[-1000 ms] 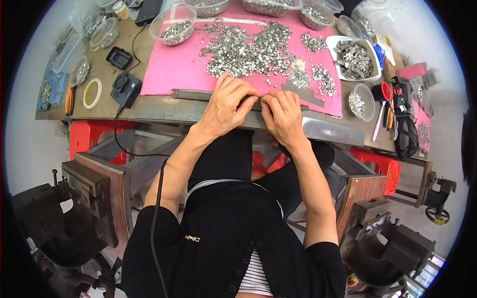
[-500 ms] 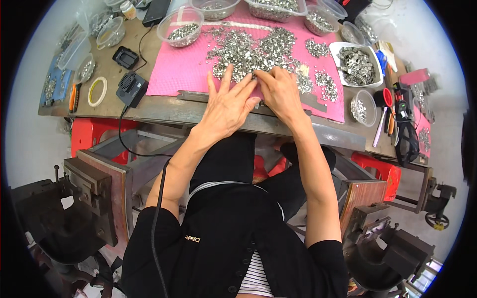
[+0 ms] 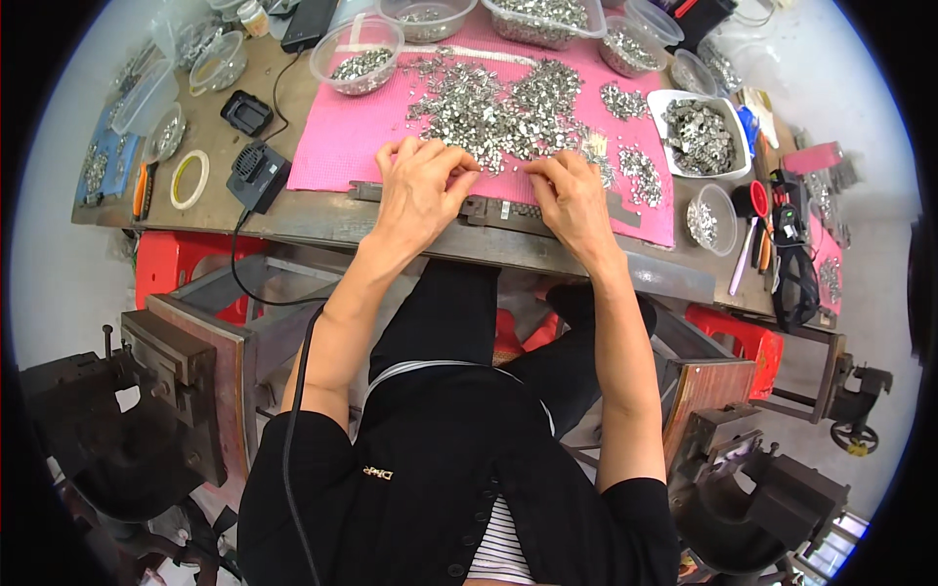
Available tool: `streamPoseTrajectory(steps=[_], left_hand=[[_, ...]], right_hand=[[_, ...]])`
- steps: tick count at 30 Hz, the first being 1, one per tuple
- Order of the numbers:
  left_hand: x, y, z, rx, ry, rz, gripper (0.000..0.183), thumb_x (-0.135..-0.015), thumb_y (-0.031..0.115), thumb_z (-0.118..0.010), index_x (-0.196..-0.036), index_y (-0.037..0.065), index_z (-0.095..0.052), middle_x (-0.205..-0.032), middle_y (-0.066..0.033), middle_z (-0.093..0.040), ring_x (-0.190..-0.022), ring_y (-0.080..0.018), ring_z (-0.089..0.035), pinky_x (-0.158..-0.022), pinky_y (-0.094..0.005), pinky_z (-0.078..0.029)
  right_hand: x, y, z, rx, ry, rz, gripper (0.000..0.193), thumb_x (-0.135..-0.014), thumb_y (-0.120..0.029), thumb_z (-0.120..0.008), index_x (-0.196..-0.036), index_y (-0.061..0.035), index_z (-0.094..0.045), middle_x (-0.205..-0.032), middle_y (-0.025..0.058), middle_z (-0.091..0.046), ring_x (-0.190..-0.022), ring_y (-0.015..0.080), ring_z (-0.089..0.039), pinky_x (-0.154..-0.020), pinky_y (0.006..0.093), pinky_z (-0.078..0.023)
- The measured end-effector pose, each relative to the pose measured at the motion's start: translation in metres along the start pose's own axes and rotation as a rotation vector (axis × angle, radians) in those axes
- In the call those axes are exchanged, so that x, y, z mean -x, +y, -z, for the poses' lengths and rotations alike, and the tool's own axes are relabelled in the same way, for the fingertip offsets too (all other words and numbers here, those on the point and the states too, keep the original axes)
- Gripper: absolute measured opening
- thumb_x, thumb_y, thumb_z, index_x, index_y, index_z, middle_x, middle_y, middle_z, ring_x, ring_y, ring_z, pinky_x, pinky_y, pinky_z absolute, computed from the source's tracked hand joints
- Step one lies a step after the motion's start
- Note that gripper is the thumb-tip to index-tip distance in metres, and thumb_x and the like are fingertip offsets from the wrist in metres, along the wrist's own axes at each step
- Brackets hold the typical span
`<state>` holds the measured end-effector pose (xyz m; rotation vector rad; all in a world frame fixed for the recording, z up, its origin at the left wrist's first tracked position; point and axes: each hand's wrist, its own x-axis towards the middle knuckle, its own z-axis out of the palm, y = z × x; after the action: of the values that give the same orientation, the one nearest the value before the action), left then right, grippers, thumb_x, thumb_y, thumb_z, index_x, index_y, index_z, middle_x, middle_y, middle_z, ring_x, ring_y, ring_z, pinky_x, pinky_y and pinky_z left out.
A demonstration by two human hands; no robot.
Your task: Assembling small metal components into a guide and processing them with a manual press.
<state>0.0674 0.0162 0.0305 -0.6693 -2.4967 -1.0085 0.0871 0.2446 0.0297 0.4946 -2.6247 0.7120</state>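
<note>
A heap of small silvery metal pieces [image 3: 498, 103] is spread over the pink mat [image 3: 332, 146]. At its near left edge, my left hand [image 3: 418, 195] has its fingers curled, thumb and forefinger drawn together. My right hand [image 3: 575, 200] faces it at the near right edge, its thumb and forefinger also in a pinch. Whatever sits between either set of fingertips is too small to make out. A few loose pieces lie in the gap between the hands. Just below that gap, a dark metal bar fixture [image 3: 503, 213] runs along the table's front edge, partly behind both hands.
Clear plastic tubs [image 3: 357, 83] of metal pieces line the back. To the right stand a white square bowl [image 3: 699, 137] and a small round tub [image 3: 711, 220]. A black charger [image 3: 259, 176] and a tape roll [image 3: 191, 180] lie left; a cable crosses my left arm.
My hands have moved apart and back from the heap's near edge. The left hand's spread fingers have curled into a pinch, and the bar fixture between the hands now shows.
</note>
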Motion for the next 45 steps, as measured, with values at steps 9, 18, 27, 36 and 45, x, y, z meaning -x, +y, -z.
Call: streamPoseTrajectory(steps=[9, 18, 27, 36, 45], left_hand=[[-0.016, 0.005, -0.027, -0.132, -0.085, -0.029, 0.016, -0.084, 0.026, -0.077, -0.085, 0.013, -0.070, -0.079, -0.0001, -0.065, -0.084, -0.0225, -0.057, -0.093, -0.0479, -0.032], [-0.013, -0.001, -0.011, -0.141, -0.061, -0.024, 0.009, -0.087, 0.021, -0.074, -0.091, 0.014, -0.070, -0.080, 0.0002, -0.064, -0.085, -0.0222, -0.057, -0.097, -0.0482, -0.031], [-0.016, 0.001, -0.012, -0.034, -0.189, -0.028, 0.013, -0.086, 0.023, -0.076, -0.098, 0.019, -0.075, -0.079, -0.0018, -0.063, -0.089, -0.0242, -0.057, -0.096, -0.0504, -0.031], [-0.011, -0.008, 0.001, -0.059, -0.165, 0.009, 0.012, -0.089, 0.026, -0.075, -0.094, 0.015, -0.075, -0.076, 0.0004, -0.061, -0.082, -0.0197, -0.054, -0.096, -0.0456, -0.031], [-0.017, -0.003, -0.009, -0.081, -0.210, -0.079, 0.010, -0.086, 0.024, -0.076, -0.089, 0.014, -0.075, -0.078, 0.0000, -0.063, -0.085, -0.0205, -0.056, -0.097, -0.0466, -0.030]], right_hand=[[-0.010, -0.006, -0.021, 0.086, 0.047, -0.023, 0.009, -0.086, -0.012, -0.075, -0.095, -0.0094, -0.072, -0.084, 0.0043, -0.062, -0.080, 0.0243, -0.062, -0.078, 0.0393, -0.041], [-0.014, -0.014, -0.013, 0.122, -0.022, 0.040, 0.024, -0.086, -0.009, -0.069, -0.108, -0.0167, -0.077, -0.085, 0.0060, -0.059, -0.083, 0.0240, -0.060, -0.078, 0.0405, -0.040], [0.004, 0.002, 0.008, 0.025, -0.022, 0.006, 0.024, -0.086, -0.006, -0.067, -0.105, -0.0152, -0.077, -0.085, 0.0049, -0.060, -0.081, 0.0227, -0.060, -0.078, 0.0378, -0.039], [0.000, -0.008, -0.002, 0.018, 0.059, -0.073, 0.007, -0.089, -0.012, -0.071, -0.095, -0.0097, -0.074, -0.083, 0.0062, -0.061, -0.078, 0.0244, -0.061, -0.078, 0.0381, -0.039], [-0.011, -0.011, -0.024, 0.156, 0.119, 0.000, 0.007, -0.083, -0.011, -0.074, -0.083, -0.0067, -0.068, -0.080, 0.0066, -0.060, -0.079, 0.0267, -0.061, -0.077, 0.0406, -0.041]])
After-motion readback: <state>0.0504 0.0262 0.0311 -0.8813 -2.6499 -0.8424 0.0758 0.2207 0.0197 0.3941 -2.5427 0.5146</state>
